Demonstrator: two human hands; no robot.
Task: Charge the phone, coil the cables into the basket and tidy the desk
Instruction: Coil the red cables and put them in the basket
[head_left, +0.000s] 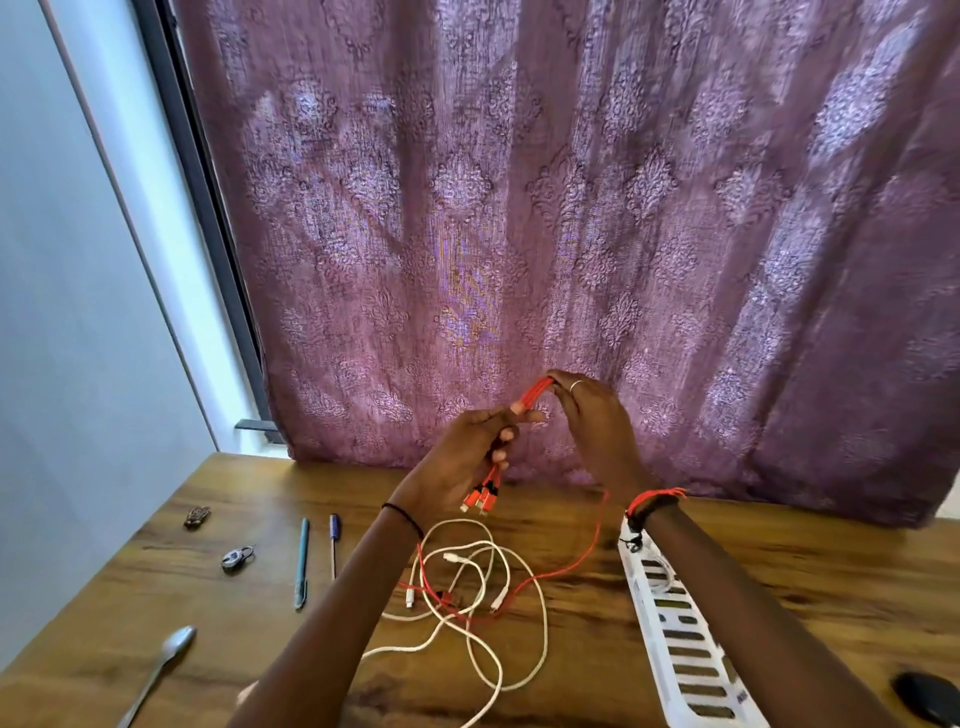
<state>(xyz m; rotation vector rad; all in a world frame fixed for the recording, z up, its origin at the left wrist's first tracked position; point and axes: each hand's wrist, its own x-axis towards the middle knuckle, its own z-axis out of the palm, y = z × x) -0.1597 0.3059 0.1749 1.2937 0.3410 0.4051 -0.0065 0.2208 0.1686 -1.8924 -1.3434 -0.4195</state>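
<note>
Above the worktop (260, 649), a folded red cable (532, 397) is gripped by the left hand (462, 462) and pinched by the right hand (597, 431).

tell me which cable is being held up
The red cable, gripped by the left hand and right hand; the white cable lies loose on the desk.

Looped red cable (532, 396) aloft (white cable (544, 618) tangled).

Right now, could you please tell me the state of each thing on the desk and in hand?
red cable: partly coiled, held above the desk, tail trailing down.
left hand: grips the red cable's lower end.
right hand: pinches its top loop.
white cables: loose, tangled on the desk.
basket: on the desk, under the right forearm.
</note>
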